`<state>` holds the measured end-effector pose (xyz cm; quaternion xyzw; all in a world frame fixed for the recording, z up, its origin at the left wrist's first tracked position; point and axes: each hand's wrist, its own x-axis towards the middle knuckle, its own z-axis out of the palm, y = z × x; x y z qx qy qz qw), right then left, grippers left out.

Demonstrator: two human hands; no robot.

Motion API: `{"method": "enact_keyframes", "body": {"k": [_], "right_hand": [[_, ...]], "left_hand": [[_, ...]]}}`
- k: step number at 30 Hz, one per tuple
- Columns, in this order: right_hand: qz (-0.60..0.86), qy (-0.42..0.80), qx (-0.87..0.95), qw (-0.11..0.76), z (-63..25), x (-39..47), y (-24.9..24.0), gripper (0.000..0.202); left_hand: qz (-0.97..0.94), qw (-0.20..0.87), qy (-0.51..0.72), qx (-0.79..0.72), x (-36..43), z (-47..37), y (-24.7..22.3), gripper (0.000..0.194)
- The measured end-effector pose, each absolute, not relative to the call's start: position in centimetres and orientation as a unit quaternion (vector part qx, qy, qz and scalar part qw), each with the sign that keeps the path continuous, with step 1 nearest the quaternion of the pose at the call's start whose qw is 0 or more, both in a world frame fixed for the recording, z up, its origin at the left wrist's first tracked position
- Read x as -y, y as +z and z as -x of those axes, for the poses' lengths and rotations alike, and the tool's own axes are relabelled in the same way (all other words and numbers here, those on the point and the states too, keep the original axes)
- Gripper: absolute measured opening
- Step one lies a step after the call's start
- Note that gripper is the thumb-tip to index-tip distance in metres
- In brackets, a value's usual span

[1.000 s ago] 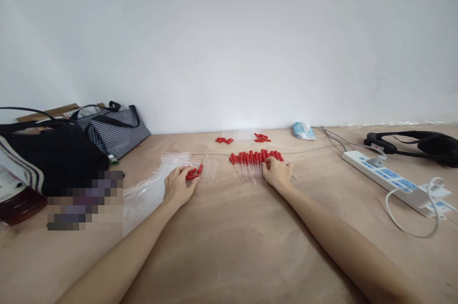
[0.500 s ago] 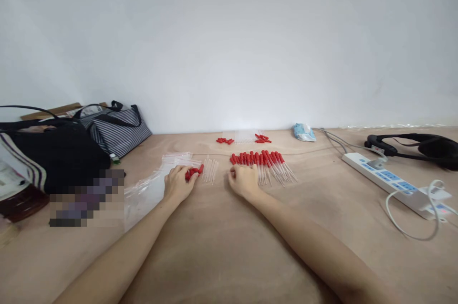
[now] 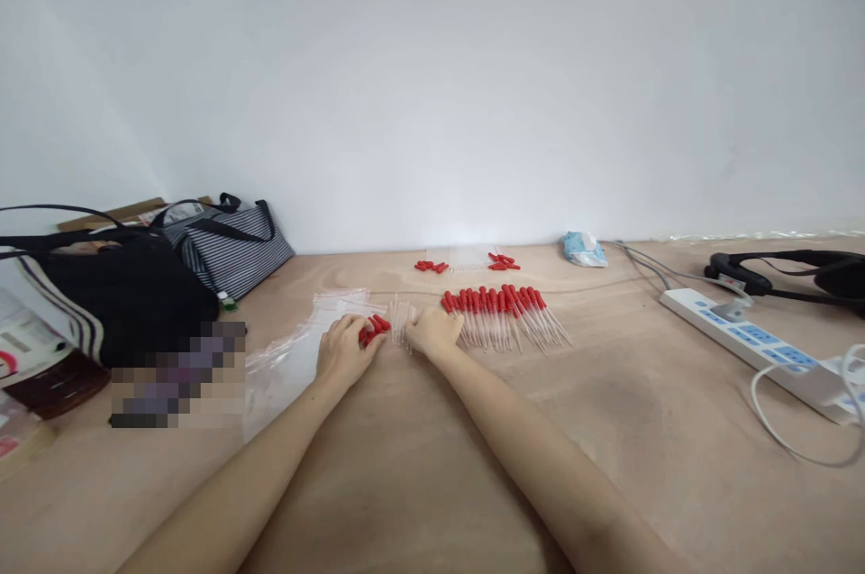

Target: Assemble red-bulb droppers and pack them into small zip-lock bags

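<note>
Curved fingers of my left hand (image 3: 343,352) close round a small cluster of red rubber bulbs (image 3: 375,328) at the left of the work area. Just right of them lies a row of thin clear tubes (image 3: 398,319). My right hand (image 3: 433,332) is at the right side of this row, its fingertips closed together on the end of a tube, partly hidden by the hand. Beyond and to the right of that hand lies a fanned row of droppers (image 3: 496,313), red bulbs away from me and clear tips toward me.
Clear zip bags (image 3: 297,353) lie under and left of my left hand. At the back are more red bulbs (image 3: 431,267) and red-ended pieces (image 3: 504,262). A blue mask (image 3: 585,250), a power strip (image 3: 743,335), black goggles (image 3: 784,272) and a striped bag (image 3: 233,245) stand around.
My right hand has moved left, from the front of the dropper row to the clear tubes. My left hand stays at the red bulbs. The view has shifted slightly.
</note>
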<state>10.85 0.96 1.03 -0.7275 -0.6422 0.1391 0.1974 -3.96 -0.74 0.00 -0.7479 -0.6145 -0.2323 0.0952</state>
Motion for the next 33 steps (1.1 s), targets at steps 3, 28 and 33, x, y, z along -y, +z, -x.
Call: {"method": "enact_keyframes", "body": {"k": [3, 28, 33], "right_hand": [[0.726, 0.144, 0.643, 0.198, -10.8, -1.0, 1.0, 0.028], [0.424, -0.002, 0.842, 0.333, -25.0, 8.0, -1.9, 0.02], [0.413, 0.0, 0.851, 0.324, -24.3, 8.0, -1.8, 0.021]], "left_hand": [[0.753, 0.113, -0.231, 0.605, 0.8, 3.9, 0.0, 0.012], [0.858, -0.149, -0.296, 0.392, 5.5, -3.4, -1.0, 0.009], [0.873, -0.146, -0.316, 0.341, 5.5, -3.4, -1.1, 0.02]]}}
